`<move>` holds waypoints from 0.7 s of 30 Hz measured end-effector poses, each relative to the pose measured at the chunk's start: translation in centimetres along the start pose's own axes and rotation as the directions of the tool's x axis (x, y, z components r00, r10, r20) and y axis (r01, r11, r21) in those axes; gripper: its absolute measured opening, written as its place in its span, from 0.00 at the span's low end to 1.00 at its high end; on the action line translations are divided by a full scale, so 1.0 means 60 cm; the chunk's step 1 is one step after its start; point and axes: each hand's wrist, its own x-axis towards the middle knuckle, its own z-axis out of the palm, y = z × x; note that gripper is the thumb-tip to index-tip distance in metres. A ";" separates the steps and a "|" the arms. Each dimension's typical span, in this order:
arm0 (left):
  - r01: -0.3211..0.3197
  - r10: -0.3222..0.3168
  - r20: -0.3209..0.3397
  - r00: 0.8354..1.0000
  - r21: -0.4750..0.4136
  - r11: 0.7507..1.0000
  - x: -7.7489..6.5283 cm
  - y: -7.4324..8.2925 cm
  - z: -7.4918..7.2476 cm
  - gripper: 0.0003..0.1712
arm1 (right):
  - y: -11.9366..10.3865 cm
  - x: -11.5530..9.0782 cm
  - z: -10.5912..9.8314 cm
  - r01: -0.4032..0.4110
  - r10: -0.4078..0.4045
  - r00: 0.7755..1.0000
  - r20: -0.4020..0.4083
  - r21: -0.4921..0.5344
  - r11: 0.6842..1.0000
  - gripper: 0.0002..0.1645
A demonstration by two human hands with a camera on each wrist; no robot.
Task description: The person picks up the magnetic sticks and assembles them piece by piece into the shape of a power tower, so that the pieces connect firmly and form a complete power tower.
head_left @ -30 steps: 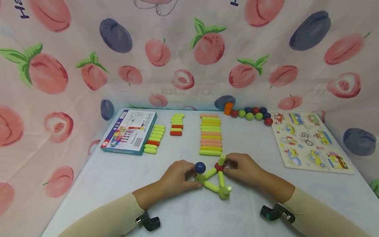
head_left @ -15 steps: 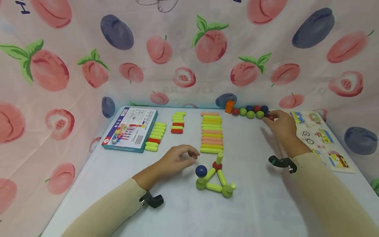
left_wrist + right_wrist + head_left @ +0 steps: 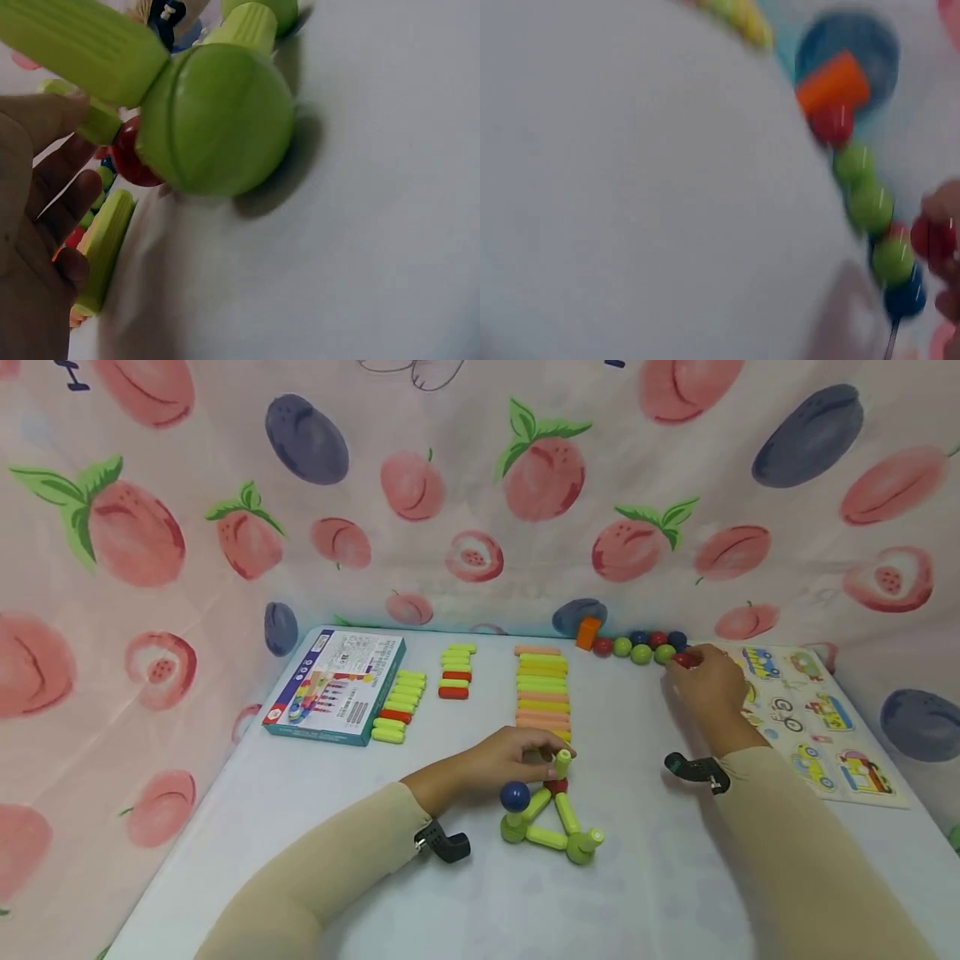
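Note:
A triangular frame of green sticks and balls lies on the white table. Its corners are a red ball and two green balls, each with an upright stick; a blue ball tops the left one. My left hand pinches the upright green stick above the red corner ball. In the left wrist view, a green corner ball stands large in front. At the back right, my right hand holds a loose red ball between thumb and fingers.
A row of colored balls with an orange block lies along the back. Stacked sticks, shorter sticks and a box are farther left. A picture puzzle board lies right, partly under the right forearm.
My right hand left the frame's red corner, reached to the balls and took a red one. My left hand let go of the left corner and moved right to the red corner's stick.

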 end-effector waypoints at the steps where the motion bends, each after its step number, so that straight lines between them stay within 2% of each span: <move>1: 0.014 -0.014 -0.011 1.000 0.000 1.000 0.001 -0.001 0.001 0.20 | -0.016 -0.015 0.000 0.044 -0.045 0.999 0.008 0.072 0.996 0.36; 3: 0.033 -0.033 -0.033 0.999 0.000 0.999 -0.001 -0.004 0.001 0.17 | -0.056 -0.054 -0.002 0.145 -0.164 0.985 0.060 0.241 0.960 0.34; 4: 0.036 -0.036 -0.042 0.998 -0.001 0.999 -0.002 -0.006 0.001 0.16 | -0.076 -0.078 -0.002 0.201 -0.241 0.966 0.089 0.320 0.926 0.30; 5: 0.036 -0.036 -0.045 0.998 -0.004 0.999 -0.003 -0.007 0.001 0.16 | -0.094 -0.104 -0.001 0.242 -0.312 0.941 0.129 0.384 0.891 0.27; 8: 0.034 -0.035 -0.046 0.998 -0.025 0.999 -0.007 -0.007 0.003 0.16 | -0.131 -0.181 0.003 0.329 -0.495 0.835 0.239 0.503 0.799 0.20; 10: 0.022 -0.024 -0.045 0.999 -0.041 0.999 -0.008 -0.007 0.006 0.16 | -0.139 -0.218 0.010 0.362 -0.561 0.776 0.286 0.527 0.769 0.20; 12: 0.014 -0.016 -0.048 0.999 -0.042 0.999 -0.008 -0.004 0.007 0.15 | -0.140 -0.239 0.018 0.377 -0.585 0.745 0.320 0.521 0.766 0.21; 14: 0.009 -0.012 -0.054 0.998 -0.044 0.999 -0.007 -0.004 0.008 0.13 | -0.139 -0.248 0.026 0.372 -0.579 0.743 0.336 0.511 0.775 0.22; 17: 0.015 -0.017 -0.054 0.998 -0.038 0.999 -0.008 -0.005 0.010 0.11 | -0.137 -0.254 0.033 0.355 -0.560 0.752 0.349 0.501 0.789 0.24; 21: 0.019 -0.020 -0.042 0.999 -0.028 0.999 -0.009 -0.004 0.011 0.13 | -0.130 -0.260 0.030 0.346 -0.548 0.758 0.355 0.493 0.798 0.28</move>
